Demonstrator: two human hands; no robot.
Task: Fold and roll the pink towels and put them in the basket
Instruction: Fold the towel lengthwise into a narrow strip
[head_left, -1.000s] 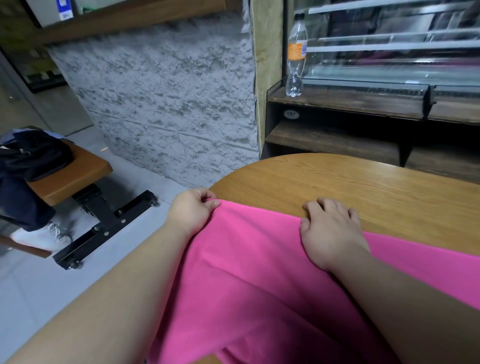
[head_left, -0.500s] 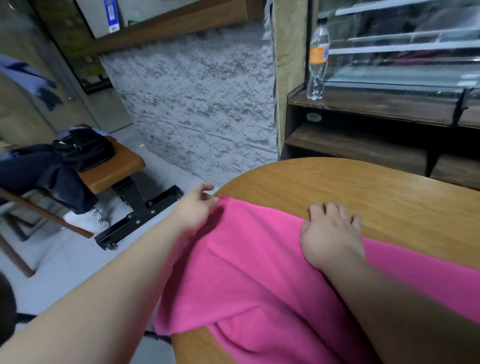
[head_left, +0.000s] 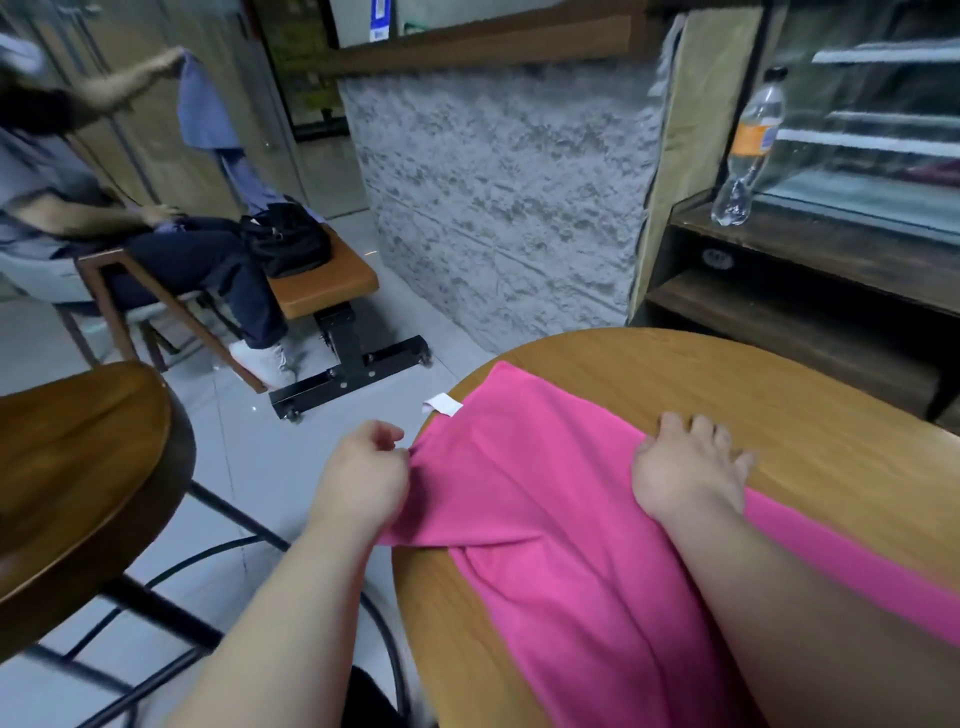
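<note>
A pink towel (head_left: 550, 509) lies spread over the left part of a round wooden table (head_left: 779, 395), its left edge hanging past the rim, a white label at the far edge. My left hand (head_left: 363, 483) pinches that left edge just off the table. My right hand (head_left: 685, 473) lies flat on the towel's far edge, fingers spread onto the wood. No basket is in view.
A wooden stool (head_left: 78, 478) stands at the left. Beyond it a person (head_left: 78, 208) sits on a chair beside a bench (head_left: 322, 280) with a black bag. A plastic bottle (head_left: 748, 150) stands on the dark shelf at the right.
My left hand has drawn back toward me along the towel's left edge, and the far corner with its white label now lies free. The view has swung left. My right hand stays put.
</note>
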